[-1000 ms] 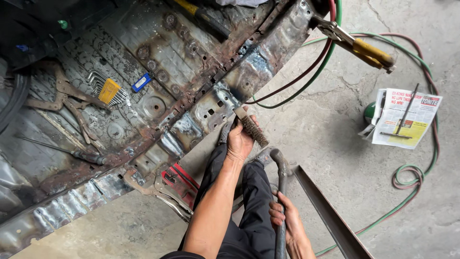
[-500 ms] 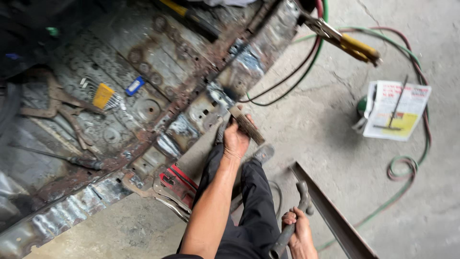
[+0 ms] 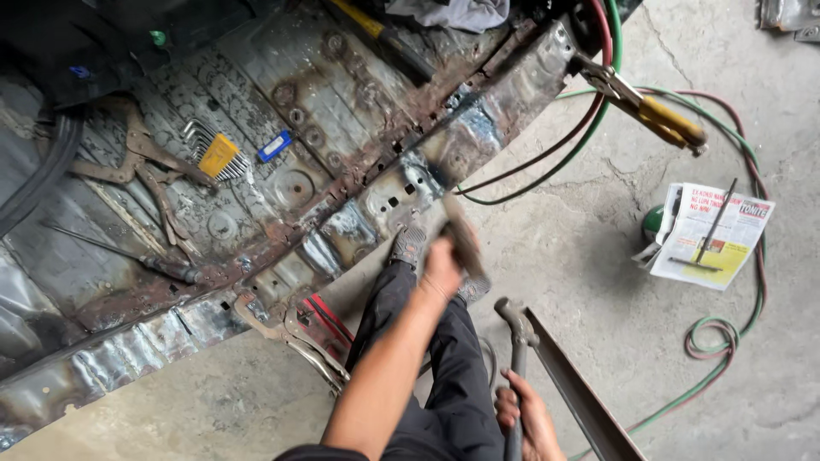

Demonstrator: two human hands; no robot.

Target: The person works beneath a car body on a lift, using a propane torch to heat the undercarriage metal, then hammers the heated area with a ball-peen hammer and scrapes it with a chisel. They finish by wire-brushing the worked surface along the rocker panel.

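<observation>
Okay, nearest first: right hand (image 3: 528, 417) low in frame, fingers wrapped round the shaft of a grey metal hammer (image 3: 513, 341), its head up, resting beside a long flat steel strip (image 3: 574, 388) that runs diagonally on the concrete floor (image 3: 581, 256). Dark trousers and a shoe (image 3: 408, 245) between the arms.

Left hand (image 3: 442, 263) is further out, closed on a wire brush (image 3: 461, 236). Both are motion-blurred, so bristle detail is not readable. Brush sits at the edge of the rusty car floor panel (image 3: 342, 128), just by the bright ground-back sill strip (image 3: 478, 141).

Risks, as a judgement: the blurred brush could skid off the sill onto the knuckles or the shoe, since the edge is thin, jagged and perforated. Rust flakes could fly up toward the face. The hammer is only propped, so it could tip onto the leg.

Materials: panel is pitted brown steel, stamped ribs and round dimples, patches of shiny bare metal along the seam. Locking pliers (image 3: 295, 341) clamp the near edge. On the panel: a yellow-holder hex key set (image 3: 218, 154), a small blue item (image 3: 275, 145), a screwdriver (image 3: 128, 252).

Far: red and green hoses (image 3: 598, 111) loop over the floor, a yellow-handled clamp tool (image 3: 649, 107) grips the sill end, folded newspaper (image 3: 709, 235) over a green can.
</observation>
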